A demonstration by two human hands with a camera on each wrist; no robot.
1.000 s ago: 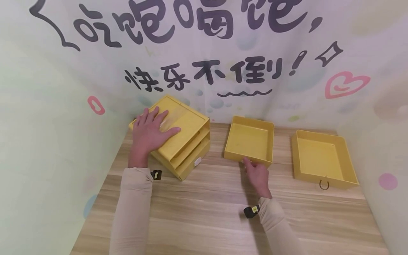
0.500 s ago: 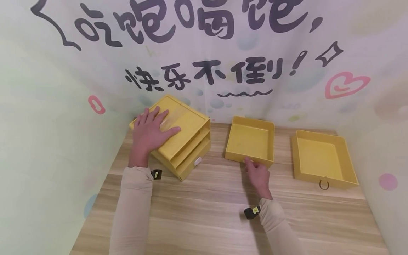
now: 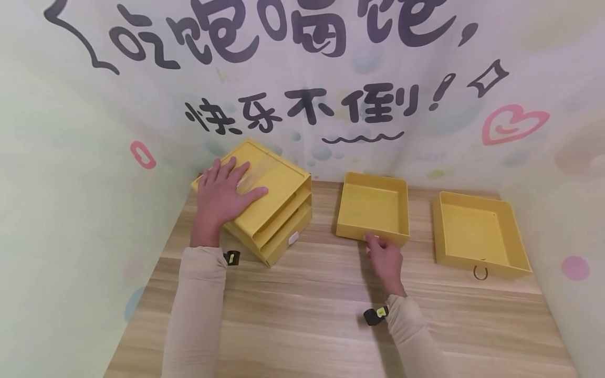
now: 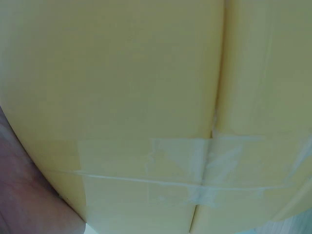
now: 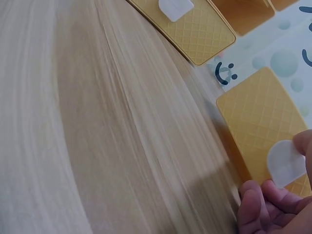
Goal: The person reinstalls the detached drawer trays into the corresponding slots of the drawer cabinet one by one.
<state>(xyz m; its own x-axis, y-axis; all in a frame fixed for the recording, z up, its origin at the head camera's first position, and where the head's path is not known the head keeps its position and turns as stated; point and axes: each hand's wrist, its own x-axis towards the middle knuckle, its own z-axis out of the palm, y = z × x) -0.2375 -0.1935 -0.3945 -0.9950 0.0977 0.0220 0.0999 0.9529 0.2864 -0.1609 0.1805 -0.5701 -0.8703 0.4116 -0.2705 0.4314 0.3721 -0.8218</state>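
My left hand [image 3: 222,197] rests with fingers spread on top of a yellow desktop drawer cabinet [image 3: 269,178], which stands turned at an angle at the back left. Two of its slots gape, and a drawer with a white tab [image 3: 293,238] fills the lowest. Clear tape [image 4: 185,165] crosses a seam in the left wrist view. My right hand [image 3: 385,260] pinches the white round tab [image 5: 286,163] on the front of a yellow drawer [image 3: 373,207]. That front has a quilted pattern in the right wrist view.
Another yellow drawer [image 3: 475,233] with a dark loop [image 3: 480,273] at its front lies to the right on the wood-grain table [image 3: 302,325]. A printed backdrop [image 3: 302,79] rises right behind the cabinet and drawers, with side walls left and right.
The middle drawer has shifted slightly to the right together with my right hand. My left hand and the cabinet have stayed in place.
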